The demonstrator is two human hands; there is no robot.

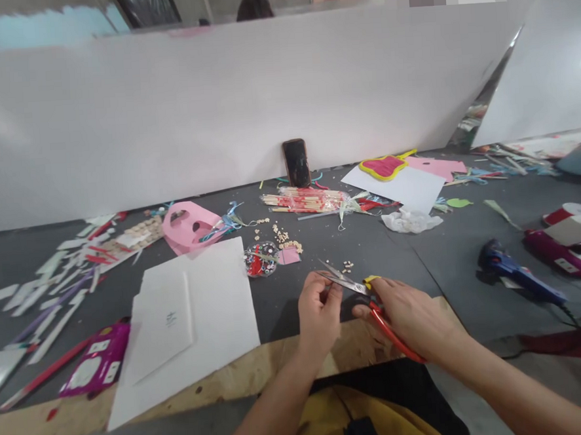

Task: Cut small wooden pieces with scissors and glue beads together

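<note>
My right hand (409,315) grips red-and-yellow-handled scissors (346,281); the metal blades point left and are slightly apart. My left hand (318,311) is pinched just at the blades, holding something too small to make out. Both hands hover over the dark grey table mat (371,245) near the wooden front edge (231,378). Small beige bits (346,265) lie just beyond the blades.
White paper sheets (202,315) lie to the left, with a purple packet (100,360) and scattered strips. A round bead container (261,259), pink cutout (190,227), stick bundle (304,200) and phone (296,163) stand farther back. A blue glue gun (513,271) lies right.
</note>
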